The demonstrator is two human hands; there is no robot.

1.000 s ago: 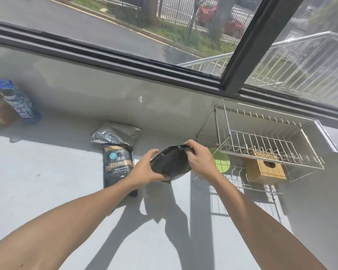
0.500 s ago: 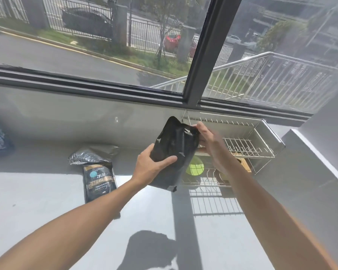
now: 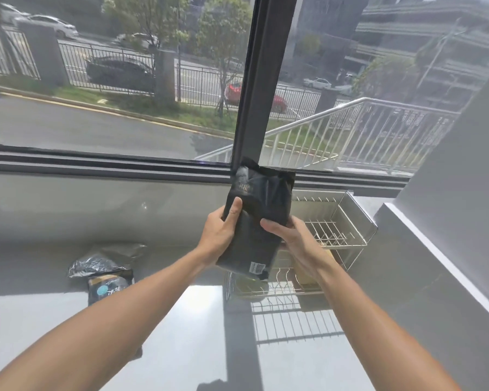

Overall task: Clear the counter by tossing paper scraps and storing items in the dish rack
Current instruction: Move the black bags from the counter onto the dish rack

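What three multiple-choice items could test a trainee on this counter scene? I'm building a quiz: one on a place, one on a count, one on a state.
1. Where is the dish rack?
A. at the counter's right end, under the window
B. at the far left
C. on the floor

2. How many hands hold the black pouch?
A. none
B. one
C. two

3. How is the black pouch held?
A. lying flat on the counter
B. raised upright in front of the rack
C. inside the rack's upper tier

Key: 1 A, the rack stands by the right wall; 2 C, the left hand and right hand each have a grip on it; 3 B, it is in the air, label end down.
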